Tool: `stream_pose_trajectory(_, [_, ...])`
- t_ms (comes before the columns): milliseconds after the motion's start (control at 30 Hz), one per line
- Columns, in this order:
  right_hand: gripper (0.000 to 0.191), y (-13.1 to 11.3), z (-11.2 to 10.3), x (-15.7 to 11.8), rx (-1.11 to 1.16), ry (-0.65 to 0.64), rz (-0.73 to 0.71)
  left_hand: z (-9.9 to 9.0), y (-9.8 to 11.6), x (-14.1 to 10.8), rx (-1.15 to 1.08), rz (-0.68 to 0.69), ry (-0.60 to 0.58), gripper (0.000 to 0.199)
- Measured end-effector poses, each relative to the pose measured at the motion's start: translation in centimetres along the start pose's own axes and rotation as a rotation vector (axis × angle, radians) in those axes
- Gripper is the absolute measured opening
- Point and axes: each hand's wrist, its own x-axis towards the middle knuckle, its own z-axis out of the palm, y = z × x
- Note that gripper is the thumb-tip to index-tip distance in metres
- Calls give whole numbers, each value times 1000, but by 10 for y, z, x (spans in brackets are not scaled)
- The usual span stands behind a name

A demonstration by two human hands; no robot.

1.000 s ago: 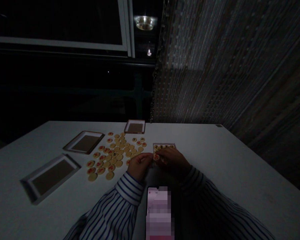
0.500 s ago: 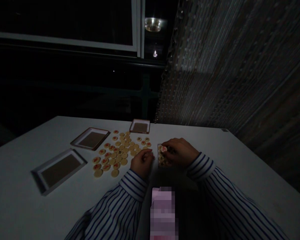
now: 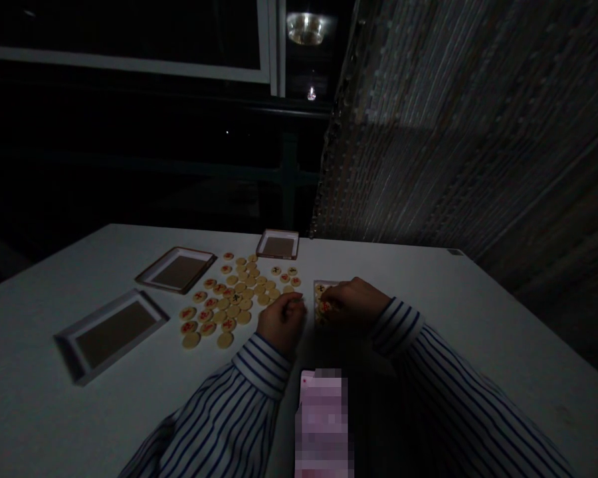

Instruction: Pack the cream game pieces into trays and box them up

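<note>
Round wooden pieces (image 3: 233, 311), some with red or black characters and some plain, lie spread on the white table. Beside them on the right, my left hand (image 3: 282, 322) is curled closed; whatever it may hold is hidden. My right hand (image 3: 356, 302) reaches over a small box (image 3: 319, 284) holding several pieces with black characters. Its fingers pinch a piece with a red character (image 3: 325, 307) over the box. Part of the box is hidden under that hand.
An open box part (image 3: 139, 295) lies at the left, with a brown-rimmed one (image 3: 203, 267) behind it and a smaller one (image 3: 295, 247) at the back. A phone (image 3: 321, 425) is near the front edge. A bead curtain (image 3: 403, 166) hangs behind the table (image 3: 453, 318).
My right hand has brought the red-character piece lower and slightly nearer over the box. My left hand stays closed in about the same place. The view has tilted slightly.
</note>
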Motion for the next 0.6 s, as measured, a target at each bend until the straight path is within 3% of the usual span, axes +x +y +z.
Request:
stream_pose_trajectory(167, [25,3,8,4,-15,4,-66,0,-1,0,41,35,-9,28])
stream_pose_trajectory(600, [25,-1,5,7,-48,-161,-87,-2,0,-1,119,40,-12,28])
